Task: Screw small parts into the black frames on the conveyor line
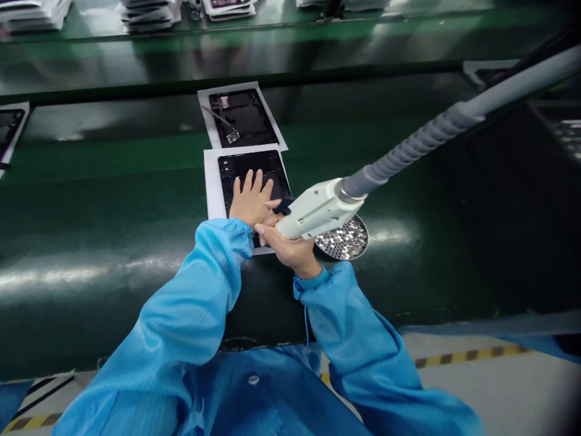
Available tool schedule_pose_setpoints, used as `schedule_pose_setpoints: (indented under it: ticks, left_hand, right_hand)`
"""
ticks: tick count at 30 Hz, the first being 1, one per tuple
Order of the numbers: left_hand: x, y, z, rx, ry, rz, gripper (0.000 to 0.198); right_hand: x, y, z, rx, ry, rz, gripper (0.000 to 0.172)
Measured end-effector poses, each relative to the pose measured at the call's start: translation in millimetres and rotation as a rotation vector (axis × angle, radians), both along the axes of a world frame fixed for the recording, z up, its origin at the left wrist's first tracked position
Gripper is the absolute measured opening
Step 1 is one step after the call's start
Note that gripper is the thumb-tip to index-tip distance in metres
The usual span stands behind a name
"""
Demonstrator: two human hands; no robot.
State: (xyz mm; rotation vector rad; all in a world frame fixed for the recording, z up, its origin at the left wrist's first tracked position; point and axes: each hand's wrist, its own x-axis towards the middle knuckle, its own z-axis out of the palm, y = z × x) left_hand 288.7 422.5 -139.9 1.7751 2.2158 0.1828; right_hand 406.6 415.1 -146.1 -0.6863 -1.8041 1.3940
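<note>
My left hand (252,204) lies flat with its fingers spread on a black tablet panel (272,165). The panel rests on a white sheet (213,188). In my right hand (295,251) is a pale green air gun (320,209) with a grey hose (422,139) running off to the upper right. My fingers are wrapped round its handle, and its dark nozzle end is close beside my left hand. Part of the panel's lower edge is hidden under my hands and sleeve. Just right of the air gun stands a round dish (358,242) of small shiny metal pieces.
Beyond the first panel lies another black panel (254,118) with a cable and small board on it, also on white paper. Stacks of papered panels (149,13) sit on the raised shelf at the back. One more panel (11,127) is at the left edge.
</note>
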Motion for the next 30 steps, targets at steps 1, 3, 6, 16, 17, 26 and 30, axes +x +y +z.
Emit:
schedule_pose_setpoints:
  ticks: [1,3,6,16,17,26,30]
  left_hand:
    - [0,0,-0.5,-0.001,-0.005,-0.003,0.064]
    - [-1,1,-0.5,-0.009,-0.018,-0.007,0.063]
    - [-1,1,0.5,-0.003,-0.026,-0.006,0.062]
    - [0,0,-13.8,0.057,0.079,0.017,0.059]
    - [1,-1,-15.8,0.072,0.089,0.011,0.06]
    - [-28,-32,0.4,0.275,0.031,0.165,0.036]
    - [-58,-70,20.5,0.168,0.017,0.534,0.036]
  right_hand:
    - [0,0,-0.4,0.004,0.004,0.003,0.03]
    - [0,1,-0.7,0.03,0.023,0.003,0.031]
    - [0,1,0.1,0.053,0.03,0.022,0.03]
    - [1,7,9.7,0.03,0.133,-0.09,0.031]
    - [2,11,11.3,0.036,0.163,-0.121,0.026]
    - [16,29,14.7,0.109,0.171,-0.275,0.014]
    - [15,30,17.7,0.101,0.16,-0.299,0.019]
